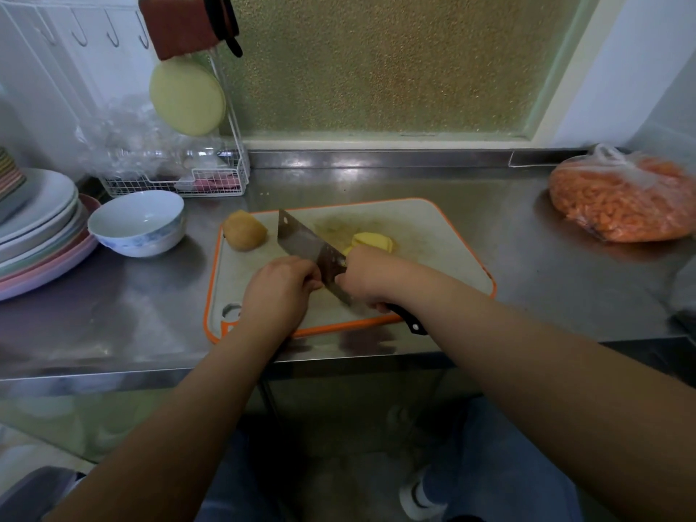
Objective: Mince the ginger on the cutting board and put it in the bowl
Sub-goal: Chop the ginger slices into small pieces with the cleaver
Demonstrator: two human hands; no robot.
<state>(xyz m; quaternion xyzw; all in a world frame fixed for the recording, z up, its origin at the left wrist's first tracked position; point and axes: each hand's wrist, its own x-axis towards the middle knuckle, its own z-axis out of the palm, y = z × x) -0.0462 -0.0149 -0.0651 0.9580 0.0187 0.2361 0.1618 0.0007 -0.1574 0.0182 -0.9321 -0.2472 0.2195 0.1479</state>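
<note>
Cleaver (307,244) clasped by right hand (371,275); left hand's (280,290) grip unclear, fingers curled beside blade.

bowl (137,222) left of cutting board (433,235) | ginger (244,230) on board's left corner

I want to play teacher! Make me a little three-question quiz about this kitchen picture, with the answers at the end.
1. True or false: the bowl already has minced ginger in it.
2. Which hand grips the handle of the cleaver? A) left hand B) right hand C) neither
3. Fill the gap: the uncut brown ginger chunk lies at the far left corner of the ______.

Key
1. False; the bowl looks empty.
2. B; the left hand pinches something small beside the blade, too hidden to name.
3. cutting board; cut yellow ginger slices lie further right on it.
</note>
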